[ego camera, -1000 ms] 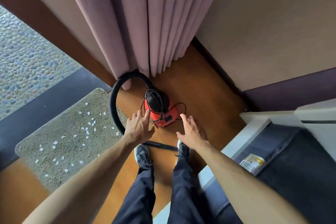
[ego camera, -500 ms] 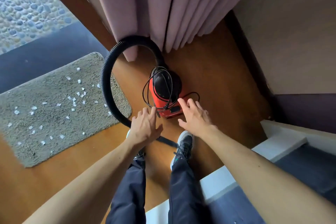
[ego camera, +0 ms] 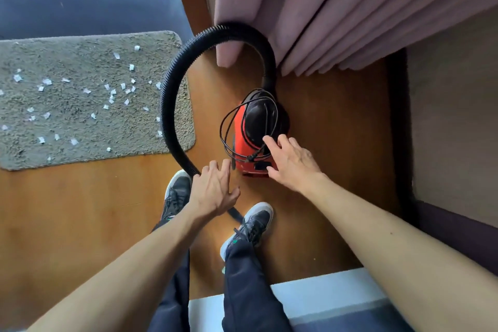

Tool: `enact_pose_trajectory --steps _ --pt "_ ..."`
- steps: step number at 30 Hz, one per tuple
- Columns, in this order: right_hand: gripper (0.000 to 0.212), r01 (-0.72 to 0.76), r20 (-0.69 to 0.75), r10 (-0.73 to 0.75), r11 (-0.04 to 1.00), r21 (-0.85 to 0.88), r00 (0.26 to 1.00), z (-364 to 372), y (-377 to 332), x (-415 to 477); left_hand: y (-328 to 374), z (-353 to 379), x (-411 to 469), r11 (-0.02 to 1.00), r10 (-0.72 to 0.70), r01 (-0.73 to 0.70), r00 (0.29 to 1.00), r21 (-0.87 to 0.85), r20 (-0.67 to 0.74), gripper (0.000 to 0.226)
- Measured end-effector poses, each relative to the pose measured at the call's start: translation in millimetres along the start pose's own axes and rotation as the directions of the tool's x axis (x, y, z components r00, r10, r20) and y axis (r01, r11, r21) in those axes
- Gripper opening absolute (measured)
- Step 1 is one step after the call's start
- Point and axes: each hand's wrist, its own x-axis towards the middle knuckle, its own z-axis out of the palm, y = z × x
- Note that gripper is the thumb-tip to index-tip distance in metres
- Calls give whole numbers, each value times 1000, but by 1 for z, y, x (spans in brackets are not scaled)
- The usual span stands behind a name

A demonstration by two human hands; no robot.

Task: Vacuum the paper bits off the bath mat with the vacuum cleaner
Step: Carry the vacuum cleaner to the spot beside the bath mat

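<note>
The red and black vacuum cleaner [ego camera: 249, 140] stood on the wooden floor [ego camera: 80, 224], just right of the view's middle. A thin black cord [ego camera: 223, 129] was looped loosely round its body. Its ribbed black hose [ego camera: 167, 100] rose from the machine's twelve o'clock side and curved round through ten and nine o'clock over the bath mat's right edge. From there it ran down toward six o'clock between the person's shoes [ego camera: 177, 191]. The bath mat [ego camera: 67, 121] lay at nine o'clock from the vacuum, with white paper bits [ego camera: 116, 55] scattered over its pile. The left hand [ego camera: 213, 191] hung at seven o'clock from the vacuum, fingers spread and straight, gripping nothing; whether it touched the hose beneath could not be told. The right hand [ego camera: 292, 162] was at five o'clock, fingers loosely spread and empty, its forefinger tip at the black dome. A pink curtain [ego camera: 323, 8] hung at one o'clock.
</note>
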Motion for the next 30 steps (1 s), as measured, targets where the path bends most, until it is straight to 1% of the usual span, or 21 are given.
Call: enact_pose_trajectory --steps 4,6,11,14,17,23,26,30 --pt "70 69 7 -68 996 -65 998 -10 4 -3 15 -2 -7 996 -65 60 995 -63 -81 51" --pt "71 89 5 -89 991 -100 996 -15 6 -4 22 -2 -13 991 -98 88 990 -100 -100 49" --pt "73 117 0 -119 978 -171 993 -19 -1 0 22 7 -31 979 -153 139 984 -149 -92 51" --pt "73 128 -9 -133 969 -214 991 -16 -9 5 13 12 -36 978 -163 150 983 -147 -84 52" --pt "73 110 -4 -114 966 -235 993 -11 -16 6 4 14 -42 974 -161 146 984 -173 -77 50" --pt "73 28 -44 -37 982 -185 998 -19 -24 -2 -15 -1 -58 975 -140 116 983 -191 -115 49" --pt "73 20 -27 -26 981 -194 999 -20 -28 -9 -24 -8 -63 971 -146 119 982 -207 -121 49" --pt "73 26 11 -24 977 -213 1000 -25 -27 -15 -18 -11 -62 962 -162 130 979 -240 -122 50"
